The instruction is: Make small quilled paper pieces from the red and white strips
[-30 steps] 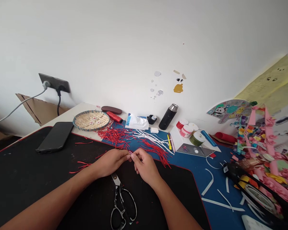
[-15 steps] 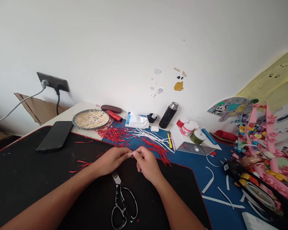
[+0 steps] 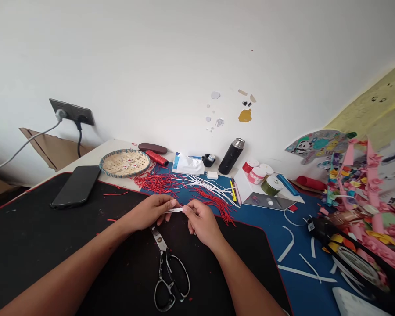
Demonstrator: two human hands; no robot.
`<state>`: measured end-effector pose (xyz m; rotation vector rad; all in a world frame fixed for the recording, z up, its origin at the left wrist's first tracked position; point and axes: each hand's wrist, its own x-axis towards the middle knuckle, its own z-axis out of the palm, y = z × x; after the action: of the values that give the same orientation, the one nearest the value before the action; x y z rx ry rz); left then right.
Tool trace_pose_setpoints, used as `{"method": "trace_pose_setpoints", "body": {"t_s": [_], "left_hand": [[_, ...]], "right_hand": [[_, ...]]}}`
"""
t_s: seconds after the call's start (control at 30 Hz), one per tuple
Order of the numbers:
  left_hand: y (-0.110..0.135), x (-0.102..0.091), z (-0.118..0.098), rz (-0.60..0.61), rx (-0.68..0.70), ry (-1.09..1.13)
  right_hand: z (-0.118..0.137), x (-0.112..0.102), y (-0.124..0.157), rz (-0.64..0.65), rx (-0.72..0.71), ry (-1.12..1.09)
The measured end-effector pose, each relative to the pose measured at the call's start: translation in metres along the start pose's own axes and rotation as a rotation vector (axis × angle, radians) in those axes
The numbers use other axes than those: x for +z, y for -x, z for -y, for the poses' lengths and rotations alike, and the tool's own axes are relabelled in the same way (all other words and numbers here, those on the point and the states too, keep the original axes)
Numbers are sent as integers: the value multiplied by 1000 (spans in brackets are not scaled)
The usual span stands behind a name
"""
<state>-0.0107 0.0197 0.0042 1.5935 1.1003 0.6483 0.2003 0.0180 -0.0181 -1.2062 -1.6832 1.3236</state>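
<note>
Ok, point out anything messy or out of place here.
Red strips lie strewn over the blue mat, a few stray on the black mat. White offcuts litter the blue mat's right side. Nothing looks broken.

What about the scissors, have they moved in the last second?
No. The scissors lie in the same spot on the black mat, blades toward the left hand; only the camera shifted slightly.

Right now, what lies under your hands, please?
Scissors lie on the black mat, blades toward the left hand. It and the right hand pinch a white strip, hiding the mat beneath.
</note>
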Motion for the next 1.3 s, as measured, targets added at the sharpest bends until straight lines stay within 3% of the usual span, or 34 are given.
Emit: {"method": "trace_pose_setpoints", "body": {"t_s": [0.33,0.67,0.97,1.3], "left_hand": [[4,10,-2,15,129,-383],[4,11,3,0,160,-360],[5,9,-4,-14,149,-275],[5,12,-6,-46,147,-310]], "right_hand": [[2,1,1,4,18,-3],[2,1,1,42,7,-54],[2,-1,-1,14,75,-277],[2,0,0,59,85,-275]]}}
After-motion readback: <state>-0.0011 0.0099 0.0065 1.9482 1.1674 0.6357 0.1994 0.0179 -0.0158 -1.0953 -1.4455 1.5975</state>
